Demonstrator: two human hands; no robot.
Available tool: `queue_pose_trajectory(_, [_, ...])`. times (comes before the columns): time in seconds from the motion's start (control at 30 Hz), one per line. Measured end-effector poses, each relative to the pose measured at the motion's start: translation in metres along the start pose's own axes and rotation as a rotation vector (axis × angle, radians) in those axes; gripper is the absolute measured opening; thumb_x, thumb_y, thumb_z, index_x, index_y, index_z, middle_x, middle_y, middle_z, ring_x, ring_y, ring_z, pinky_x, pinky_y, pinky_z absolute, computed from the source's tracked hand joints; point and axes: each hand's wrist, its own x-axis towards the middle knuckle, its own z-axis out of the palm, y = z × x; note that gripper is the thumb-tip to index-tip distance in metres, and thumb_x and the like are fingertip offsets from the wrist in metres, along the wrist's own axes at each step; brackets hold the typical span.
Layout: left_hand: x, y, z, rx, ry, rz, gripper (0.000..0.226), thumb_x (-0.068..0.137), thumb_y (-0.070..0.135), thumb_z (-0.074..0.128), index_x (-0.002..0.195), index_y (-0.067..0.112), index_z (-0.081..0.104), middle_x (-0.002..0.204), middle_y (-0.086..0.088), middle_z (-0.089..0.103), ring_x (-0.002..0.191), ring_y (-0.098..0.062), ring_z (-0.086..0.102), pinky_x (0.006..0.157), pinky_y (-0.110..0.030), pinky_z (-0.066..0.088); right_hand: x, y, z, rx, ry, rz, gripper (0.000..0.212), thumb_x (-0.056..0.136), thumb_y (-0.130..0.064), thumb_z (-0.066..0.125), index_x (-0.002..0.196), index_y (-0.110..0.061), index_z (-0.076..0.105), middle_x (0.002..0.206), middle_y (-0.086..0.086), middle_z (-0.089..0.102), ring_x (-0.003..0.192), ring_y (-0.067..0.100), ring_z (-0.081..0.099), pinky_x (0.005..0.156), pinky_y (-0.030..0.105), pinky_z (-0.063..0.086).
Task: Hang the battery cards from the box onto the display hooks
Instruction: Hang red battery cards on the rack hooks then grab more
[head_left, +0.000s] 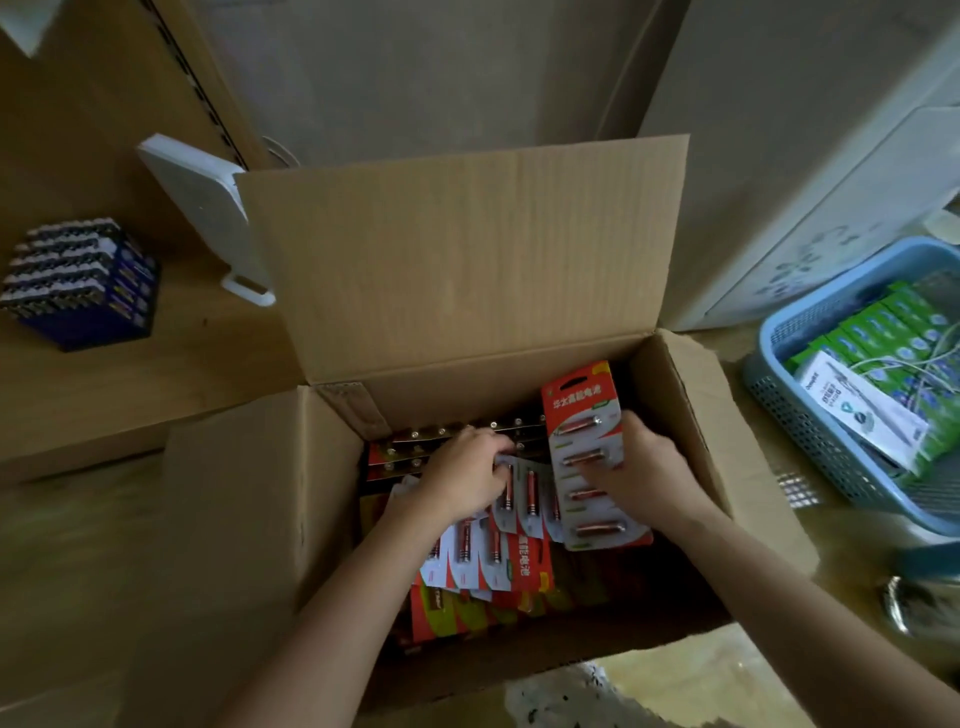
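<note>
Left grip (464, 480) and right grip (643, 475) closed

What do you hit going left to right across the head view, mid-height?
Stack of blue battery packs → white device → left hand on battery cards in the cardboard box → right hand holding an upright battery card → blue basket.
</note>
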Motion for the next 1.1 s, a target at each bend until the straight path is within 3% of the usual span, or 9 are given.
queue_pose_trajectory(0.2, [0.015,0.024,0.001,0.178,-0.108,0.06,0.049,0.08,0.043,0.064,0.116,0.011,0.06,0.119,-0.007,0.054,0.111,-0.024,0.051,0.087,-0.036,0.047,-0.023,-0.005,-0.031,-0.144,0.035,-0.159,0.017,0.091,-0.018,0.053,0.106,-0.015,0.046,0.093,-0.004,0.06,0.088,0.015,0.064,0.061,0.017,0.048])
queue_pose_trajectory(0.33, [0.021,0.042,0.005,0.238,-0.334,0.005,0.056,0.072,0.039,0.075,0.115,0.007,0.057,0.115,-0.009,0.06,0.104,-0.025,0.058,0.078,-0.032,0.048,-0.024,-0.001,-0.047,-0.104,0.042,-0.151,0.015,0.091,-0.015,0.052,0.106,-0.017,0.05,0.092,-0.007,0.06,0.081,0.01,0.06,0.058,0.013,0.046])
queue_pose_trajectory(0.43, [0.017,0.042,0.002,0.149,-0.39,-0.039,0.043,0.079,0.03,0.07,0.112,0.005,0.058,0.106,-0.009,0.059,0.097,-0.024,0.058,0.073,-0.031,0.046,-0.026,0.001,-0.052,-0.005,0.048,-0.154,0.017,0.091,-0.011,0.052,0.105,-0.019,0.052,0.089,-0.01,0.06,0.079,0.007,0.06,0.062,0.016,0.047])
queue_pose_trajectory(0.57, [-0.012,0.04,-0.035,-0.088,-0.241,-0.088,0.01,0.082,0.016,0.061,0.084,0.01,0.053,0.078,-0.003,0.051,0.08,-0.022,0.053,0.059,-0.027,0.035,-0.046,-0.016,-0.076,0.36,-0.049,-0.081,0.029,0.089,-0.001,0.052,0.095,-0.029,0.054,0.092,-0.007,0.065,0.085,0.01,0.064,0.073,0.028,0.053])
queue_pose_trajectory(0.63, [-0.04,0.039,-0.063,-0.286,-0.135,-0.17,0.013,0.08,0.009,0.062,0.076,0.013,0.05,0.077,-0.005,0.055,0.077,-0.021,0.055,0.061,-0.027,0.038,-0.061,-0.032,-0.094,0.519,-0.097,-0.028,0.032,0.089,0.004,0.051,0.102,-0.025,0.057,0.101,0.003,0.067,0.093,0.02,0.065,0.079,0.036,0.054])
queue_pose_trajectory(0.8, [-0.131,0.057,-0.142,-0.71,0.042,-0.314,0.023,0.083,0.012,0.065,0.104,0.007,0.059,0.103,-0.013,0.067,0.094,-0.028,0.065,0.083,-0.039,0.051,-0.111,-0.094,-0.136,0.606,-0.156,0.019,0.031,0.089,0.004,0.049,0.111,-0.016,0.059,0.106,0.008,0.068,0.097,0.022,0.066,0.081,0.039,0.055])
queue_pose_trajectory(0.87, [-0.17,0.075,-0.176,-0.874,0.125,-0.334,0.027,0.086,0.01,0.062,0.113,0.007,0.057,0.104,-0.011,0.067,0.088,-0.023,0.066,0.072,-0.029,0.056,-0.135,-0.128,-0.152,0.61,-0.177,0.033,0.03,0.089,-0.002,0.053,0.116,-0.016,0.059,0.108,0.007,0.069,0.1,0.024,0.067,0.087,0.046,0.053])
queue_pose_trajectory(0.93, [-0.208,0.095,-0.214,-0.967,0.214,-0.338,0.019,0.087,0.01,0.061,0.106,0.014,0.057,0.095,-0.003,0.068,0.078,-0.013,0.066,0.057,-0.02,0.054,-0.159,-0.166,-0.17,0.611,-0.189,0.018,0.029,0.088,-0.004,0.056,0.114,-0.016,0.06,0.107,0.007,0.07,0.098,0.025,0.068,0.088,0.048,0.053])
queue_pose_trajectory(1.1, [-0.292,0.125,-0.304,-1.112,0.406,-0.352,0.015,0.082,0.015,0.067,0.094,0.021,0.059,0.093,0.0,0.07,0.082,-0.016,0.069,0.066,-0.03,0.054,-0.218,-0.263,-0.209,0.626,-0.218,-0.073,0.023,0.085,-0.002,0.059,0.106,-0.012,0.063,0.104,0.012,0.069,0.094,0.028,0.068,0.085,0.047,0.055])
